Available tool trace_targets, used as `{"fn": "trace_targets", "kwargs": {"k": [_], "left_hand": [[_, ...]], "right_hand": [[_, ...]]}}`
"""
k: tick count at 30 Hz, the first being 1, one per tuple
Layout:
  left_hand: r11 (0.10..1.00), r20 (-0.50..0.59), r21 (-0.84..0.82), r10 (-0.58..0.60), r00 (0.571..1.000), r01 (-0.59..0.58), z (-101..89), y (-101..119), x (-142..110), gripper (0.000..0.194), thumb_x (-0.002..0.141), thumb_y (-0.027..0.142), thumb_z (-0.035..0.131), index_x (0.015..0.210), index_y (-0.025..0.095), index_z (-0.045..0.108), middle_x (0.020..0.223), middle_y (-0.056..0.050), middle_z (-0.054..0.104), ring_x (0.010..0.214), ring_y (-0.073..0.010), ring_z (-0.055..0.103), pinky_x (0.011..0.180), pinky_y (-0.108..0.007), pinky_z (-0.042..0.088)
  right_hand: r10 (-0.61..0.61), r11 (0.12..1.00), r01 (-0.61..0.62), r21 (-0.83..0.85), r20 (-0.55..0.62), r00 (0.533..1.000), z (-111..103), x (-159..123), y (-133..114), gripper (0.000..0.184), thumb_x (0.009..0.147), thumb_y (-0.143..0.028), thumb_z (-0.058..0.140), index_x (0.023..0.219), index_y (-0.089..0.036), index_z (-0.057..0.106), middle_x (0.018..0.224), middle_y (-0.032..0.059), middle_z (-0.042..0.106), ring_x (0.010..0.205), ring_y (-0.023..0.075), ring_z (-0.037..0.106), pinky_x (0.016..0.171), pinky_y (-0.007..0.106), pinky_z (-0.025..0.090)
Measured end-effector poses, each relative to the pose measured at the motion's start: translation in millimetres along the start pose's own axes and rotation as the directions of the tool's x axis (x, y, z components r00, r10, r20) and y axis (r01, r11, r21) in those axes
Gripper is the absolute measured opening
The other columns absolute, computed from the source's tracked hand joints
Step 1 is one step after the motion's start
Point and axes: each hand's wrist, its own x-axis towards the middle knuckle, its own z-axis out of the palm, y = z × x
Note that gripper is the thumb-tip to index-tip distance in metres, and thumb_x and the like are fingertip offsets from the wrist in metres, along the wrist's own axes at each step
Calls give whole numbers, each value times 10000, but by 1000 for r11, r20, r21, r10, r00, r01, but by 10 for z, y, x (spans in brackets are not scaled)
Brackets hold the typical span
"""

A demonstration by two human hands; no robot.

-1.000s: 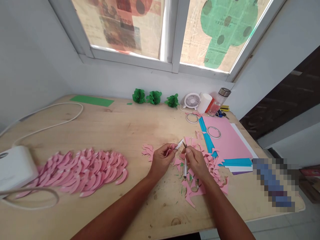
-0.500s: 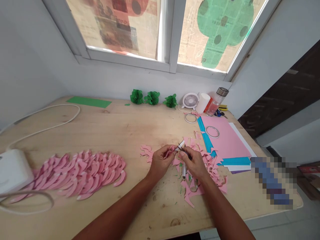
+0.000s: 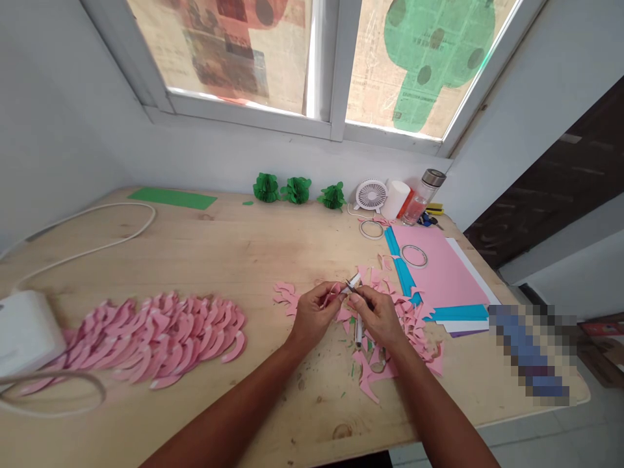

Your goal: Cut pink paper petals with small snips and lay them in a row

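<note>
My left hand (image 3: 314, 313) is closed on a curled strip of pink paper (image 3: 332, 294), pinched between thumb and fingers. Close against it, my right hand (image 3: 379, 313) grips small dark scissors (image 3: 351, 286), their tips at the paper's end; the handles are hidden by the fingers. A white piece (image 3: 355, 279) shows just behind the tips, and I cannot make out what it is. Under the right hand lies a pen-like object (image 3: 359, 330). Pink paper scraps (image 3: 366, 385) are scattered around and beneath this hand, with small green bits among them.
Curved pink paper pieces (image 3: 180, 338) are heaped at left beside a white box (image 3: 29, 331) with a cable. Coloured paper sheets (image 3: 443, 270) with a tape roll (image 3: 414, 257) lie at right. Green paper balls (image 3: 296, 190), a fan (image 3: 371, 196) and a bottle (image 3: 424, 197) line the wall.
Both hands stay in nearly the same place. The dark scissor tips have shifted slightly at the end of the pink paper.
</note>
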Motion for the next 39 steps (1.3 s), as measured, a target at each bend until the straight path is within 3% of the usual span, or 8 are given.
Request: {"fn": "trace_targets", "kwargs": {"k": [14, 20, 39], "left_hand": [[999, 1, 33, -1, 1000, 1, -4, 8, -2, 216, 697, 313, 641, 835, 150, 669, 706, -7, 583, 545, -87, 447, 473, -194, 356], [999, -13, 34, 0, 1000, 1, 3, 33, 2, 195, 700, 310, 642, 814, 152, 664, 676, -4, 577, 584, -104, 480, 495, -195, 364], [1000, -63, -11, -11, 998, 11, 12, 99, -1, 185, 687, 298, 658, 802, 153, 673, 598, 28, 484, 491, -63, 374, 433, -171, 323]], "right_hand": [[38, 998, -37, 56, -16, 999, 9, 1, 16, 329, 834, -418, 453, 674, -159, 579, 535, -41, 400, 507, 91, 364, 467, 213, 269], [29, 999, -29, -26, -30, 999, -2, -3, 30, 297, 820, -427, 479, 763, -161, 601, 549, -44, 432, 513, 92, 394, 482, 211, 285], [12, 994, -11, -109, 14, 1000, -18, -9, -45, 283, 834, -407, 467, 705, -177, 570, 535, -46, 423, 491, 89, 400, 483, 208, 264]]}}
